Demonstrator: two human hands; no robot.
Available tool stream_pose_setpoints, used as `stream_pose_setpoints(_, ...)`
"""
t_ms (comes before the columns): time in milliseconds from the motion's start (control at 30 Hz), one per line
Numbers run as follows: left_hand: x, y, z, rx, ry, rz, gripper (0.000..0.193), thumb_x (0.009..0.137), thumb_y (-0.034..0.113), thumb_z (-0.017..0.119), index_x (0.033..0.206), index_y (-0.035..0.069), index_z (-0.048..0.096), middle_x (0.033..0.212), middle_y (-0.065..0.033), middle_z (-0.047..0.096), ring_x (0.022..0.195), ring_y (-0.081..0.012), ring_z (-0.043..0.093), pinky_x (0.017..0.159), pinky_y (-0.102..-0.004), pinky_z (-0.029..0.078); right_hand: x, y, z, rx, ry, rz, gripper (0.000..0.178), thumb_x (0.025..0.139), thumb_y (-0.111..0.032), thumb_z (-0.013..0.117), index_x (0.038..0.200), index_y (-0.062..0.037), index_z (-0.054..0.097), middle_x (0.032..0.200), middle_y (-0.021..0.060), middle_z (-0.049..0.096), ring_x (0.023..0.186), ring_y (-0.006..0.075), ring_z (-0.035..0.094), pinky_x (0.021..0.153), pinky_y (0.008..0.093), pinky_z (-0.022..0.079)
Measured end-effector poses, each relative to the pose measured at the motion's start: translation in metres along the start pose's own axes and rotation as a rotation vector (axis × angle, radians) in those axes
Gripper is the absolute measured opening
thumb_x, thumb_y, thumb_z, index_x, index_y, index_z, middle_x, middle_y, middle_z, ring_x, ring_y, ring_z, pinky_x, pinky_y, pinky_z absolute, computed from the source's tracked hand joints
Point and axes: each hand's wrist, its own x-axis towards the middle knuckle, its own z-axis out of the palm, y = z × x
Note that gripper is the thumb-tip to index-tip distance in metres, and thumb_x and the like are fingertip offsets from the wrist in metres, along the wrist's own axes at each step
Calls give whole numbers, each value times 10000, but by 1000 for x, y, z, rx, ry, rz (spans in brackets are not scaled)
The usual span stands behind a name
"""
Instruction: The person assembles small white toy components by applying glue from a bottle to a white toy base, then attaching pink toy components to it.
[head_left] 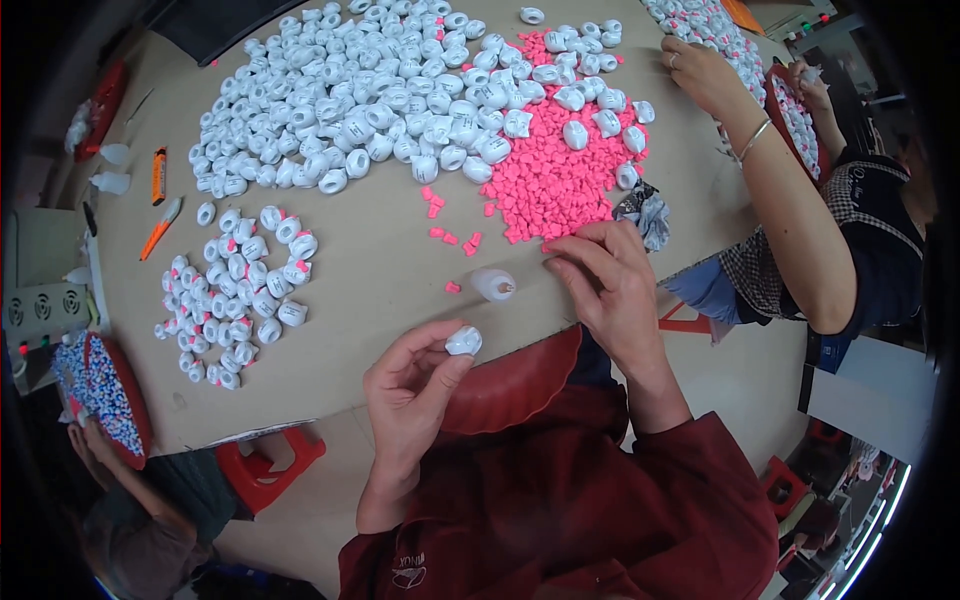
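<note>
My left hand [412, 378] pinches a small white hollow plastic part [463, 341] between thumb and fingers, over the table's near edge. At the near side of a heap of small pink pieces [550, 170], my right hand [612, 285] has thumb and forefinger closed on a single pink piece [547, 247]. Between my hands is a small translucent bottle [492, 284] with a narrow tip. Several loose pink pieces [450, 238] lie to the left of the heap. A large pile of white parts [350, 100] spreads across the far side.
At the left lies a smaller group of white parts with pink bits [240, 290]. Beyond it are an orange cutter [161, 230] and an orange box [159, 176]. Crumpled plastic [650, 215] sits by the pink heap. A red basin [515, 385] is below the edge. Co-workers sit left and right.
</note>
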Motion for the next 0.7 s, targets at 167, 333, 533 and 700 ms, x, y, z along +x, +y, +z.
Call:
stream_pose_setpoints(167,0,-2,0,9,-2,-2,282,803,-73,612,1081,-35,577,952,-74,640,830,-103,607,752,-219,486,1,-3,0,68,-30,-47,168,689,17,681,849,-19,645,868,72,602,759,212,545,673,302,427)
stream_pose_setpoints(333,1,0,5,30,-49,-39,278,809,-75,603,1084,-38,577,988,-83,628,860,-108,608,757,-220,483,-16,-21,-13,515,-241,24,128,795,17,616,920,3,594,842,91,615,670,166,604,563,264,471)
stream_pose_setpoints(533,2,-7,8,62,-103,7,300,800,-69,608,1094,-9,602,1095,-103,582,889,-122,607,778,-224,480,-24,-32,-4,728,-355,206,215,830,-21,603,1030,-5,529,773,80,629,783,157,656,645,248,506)
stream_pose_setpoints(700,6,-7,8,223,-178,71,291,791,-43,627,1074,25,632,1052,-91,609,881,-135,610,753,-229,488,-23,-31,-2,693,-394,274,190,813,-36,628,989,-6,563,752,68,633,733,159,637,614,245,497)
